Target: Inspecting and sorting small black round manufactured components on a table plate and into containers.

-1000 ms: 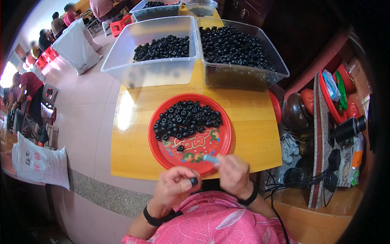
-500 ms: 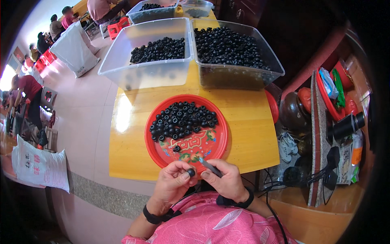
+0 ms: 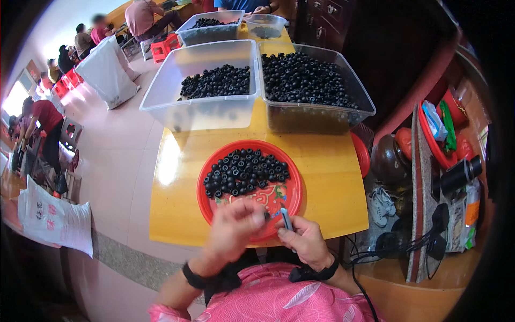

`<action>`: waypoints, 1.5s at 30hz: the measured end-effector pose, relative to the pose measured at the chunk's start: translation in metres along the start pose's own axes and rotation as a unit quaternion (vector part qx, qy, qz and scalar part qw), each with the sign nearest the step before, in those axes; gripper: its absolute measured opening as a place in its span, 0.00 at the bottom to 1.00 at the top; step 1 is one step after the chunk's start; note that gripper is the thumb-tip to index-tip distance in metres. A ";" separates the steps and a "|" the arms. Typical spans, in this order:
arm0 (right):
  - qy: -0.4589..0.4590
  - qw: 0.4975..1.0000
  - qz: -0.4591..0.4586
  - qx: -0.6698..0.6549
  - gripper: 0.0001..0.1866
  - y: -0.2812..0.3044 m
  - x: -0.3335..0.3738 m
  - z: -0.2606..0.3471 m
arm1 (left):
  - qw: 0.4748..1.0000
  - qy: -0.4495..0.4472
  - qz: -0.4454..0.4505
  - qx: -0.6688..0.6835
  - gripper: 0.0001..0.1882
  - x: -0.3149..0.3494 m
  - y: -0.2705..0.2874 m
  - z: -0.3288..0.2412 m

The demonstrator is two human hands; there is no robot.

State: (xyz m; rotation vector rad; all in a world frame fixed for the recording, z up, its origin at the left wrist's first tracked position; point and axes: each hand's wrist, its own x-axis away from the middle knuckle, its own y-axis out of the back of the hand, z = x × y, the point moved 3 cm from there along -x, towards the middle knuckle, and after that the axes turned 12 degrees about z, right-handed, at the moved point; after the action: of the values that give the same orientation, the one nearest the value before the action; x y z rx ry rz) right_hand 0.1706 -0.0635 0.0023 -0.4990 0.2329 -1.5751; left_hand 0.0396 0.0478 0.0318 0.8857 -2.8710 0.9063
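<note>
the left hand [image 3: 236, 222] has its blurred fingertips together on a black bead [image 3: 266, 216], over the red tray's [image 3: 296, 198] near part; the right hand's [image 3: 306, 241] fingers clamp a slim grey tool [image 3: 286, 218]. likely mid-work on one bead — lining up tool and bead calls for a steady pinch.

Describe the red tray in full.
The red tray is round and shallow with a raised rim, glossy like plastic or enamelled metal. Its floor has a colourful printed pattern, partly hidden. It lies flat and face up on the yellow table, towards the near edge. Many black beads cover mainly its far half. The left hand and right hand overlap its near side in view; whether they touch it is unclear.
</note>
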 end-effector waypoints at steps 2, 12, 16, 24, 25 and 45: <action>-0.016 0.999 -0.040 0.014 0.10 0.012 0.006 -0.005 | 0.986 -0.115 0.100 0.072 0.11 -0.034 0.008 -0.049; 0.007 0.998 -0.058 0.027 0.08 0.019 0.014 -0.003 | 0.871 -0.135 -0.098 -0.462 0.08 -0.018 0.042 -0.026; -0.011 0.995 -0.051 0.089 0.09 0.020 0.013 -0.006 | 0.655 -0.135 -0.151 -0.728 0.08 -0.011 0.040 0.006; -0.027 0.988 -0.046 0.142 0.11 0.008 0.011 -0.005 | 0.636 -0.144 -0.126 -0.748 0.12 -0.010 0.039 0.018; -0.028 0.987 -0.045 0.151 0.12 0.008 0.010 -0.005 | 0.623 -0.155 -0.124 -0.757 0.13 -0.010 0.039 0.020; 0.222 0.838 -0.019 0.497 0.13 -0.026 0.010 0.027 | 0.959 -0.100 0.053 0.258 0.12 0.028 0.015 0.040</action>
State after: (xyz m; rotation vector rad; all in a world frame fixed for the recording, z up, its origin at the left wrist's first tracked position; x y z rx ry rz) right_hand 0.1600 -0.0667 0.0394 0.6882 -0.2663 -1.5980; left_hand 0.0149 0.0222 -0.0049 0.8956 -2.9104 1.7258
